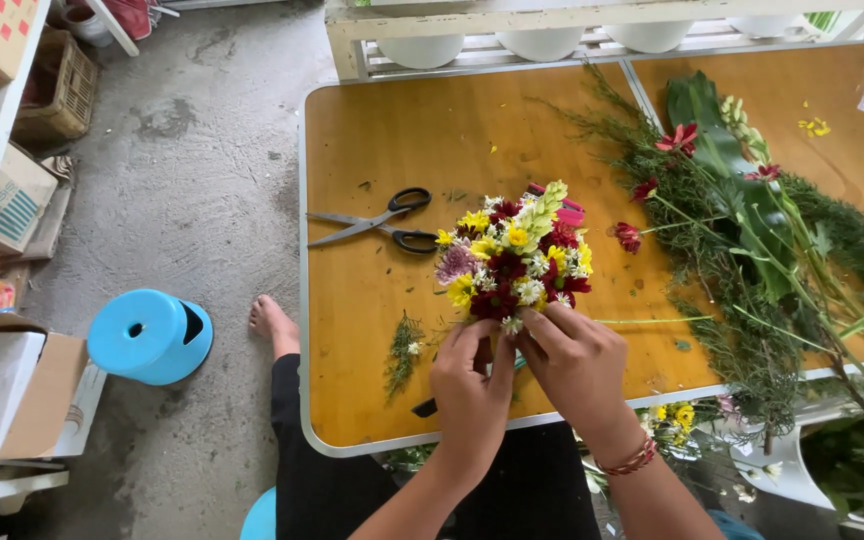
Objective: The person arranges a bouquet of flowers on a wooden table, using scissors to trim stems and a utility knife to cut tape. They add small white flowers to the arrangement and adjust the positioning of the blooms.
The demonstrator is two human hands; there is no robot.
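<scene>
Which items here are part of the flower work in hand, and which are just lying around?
In hand or in use:
left hand and right hand, both gripping the bouquet at its base
loose stems and greenery on the table
black scissors

Lying about:
blue stool
cardboard boxes
white pots

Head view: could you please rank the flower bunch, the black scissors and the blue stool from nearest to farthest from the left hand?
1. Flower bunch: held just above the left hand.
2. Black scissors: on the table, up and to the left.
3. Blue stool: on the floor, far left.
</scene>
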